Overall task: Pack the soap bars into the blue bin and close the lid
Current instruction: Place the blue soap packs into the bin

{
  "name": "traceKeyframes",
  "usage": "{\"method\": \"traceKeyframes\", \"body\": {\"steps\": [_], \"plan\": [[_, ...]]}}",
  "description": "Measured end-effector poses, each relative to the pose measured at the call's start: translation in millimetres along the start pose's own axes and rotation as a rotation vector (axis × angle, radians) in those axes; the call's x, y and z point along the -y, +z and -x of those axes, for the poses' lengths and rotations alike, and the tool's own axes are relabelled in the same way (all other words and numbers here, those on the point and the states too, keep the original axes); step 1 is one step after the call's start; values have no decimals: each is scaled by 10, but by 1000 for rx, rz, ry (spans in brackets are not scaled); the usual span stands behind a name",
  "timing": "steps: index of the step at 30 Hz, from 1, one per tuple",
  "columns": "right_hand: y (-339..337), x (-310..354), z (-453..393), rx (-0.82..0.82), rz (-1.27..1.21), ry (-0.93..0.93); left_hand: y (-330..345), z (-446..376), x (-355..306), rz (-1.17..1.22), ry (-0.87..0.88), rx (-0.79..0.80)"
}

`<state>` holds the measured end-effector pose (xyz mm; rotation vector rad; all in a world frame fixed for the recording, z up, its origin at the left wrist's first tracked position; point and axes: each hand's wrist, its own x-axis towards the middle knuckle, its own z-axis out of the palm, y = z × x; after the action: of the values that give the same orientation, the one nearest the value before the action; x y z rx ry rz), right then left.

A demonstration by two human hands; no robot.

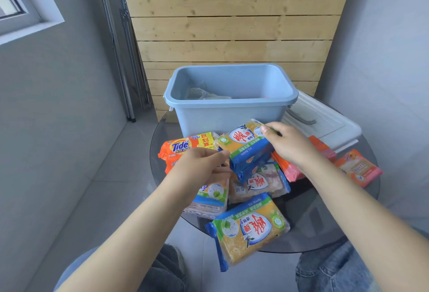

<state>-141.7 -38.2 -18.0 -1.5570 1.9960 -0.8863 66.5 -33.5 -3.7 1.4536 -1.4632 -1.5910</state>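
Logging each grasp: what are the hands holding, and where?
Both hands hold one yellow soap pack: left hand at its near left edge, right hand pinching its far right corner.

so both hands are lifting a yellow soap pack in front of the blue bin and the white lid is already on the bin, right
Not quite: the lid is not on the bin. The head view shows it lying on the table behind and to the right of the bin, which stands open. The rest holds: the left hand and right hand hold a yellow soap pack in front of the bin.

Matt blue plastic bin (229, 115), glossy plastic-wrapped soap bars (249, 229), smooth dark glass table (325, 217), knotty wood slat panel (232, 24)
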Motion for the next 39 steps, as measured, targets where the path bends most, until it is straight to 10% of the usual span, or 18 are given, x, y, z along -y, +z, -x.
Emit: {"method": "traceKeyframes", "body": {"steps": [9,39], "plan": [[-35,-16,-34,141,-33,28,123,-16,-62,89,-57,-75],[-628,637,212,-372,-439,-122,44,90,-835,290,399,-131]]}}
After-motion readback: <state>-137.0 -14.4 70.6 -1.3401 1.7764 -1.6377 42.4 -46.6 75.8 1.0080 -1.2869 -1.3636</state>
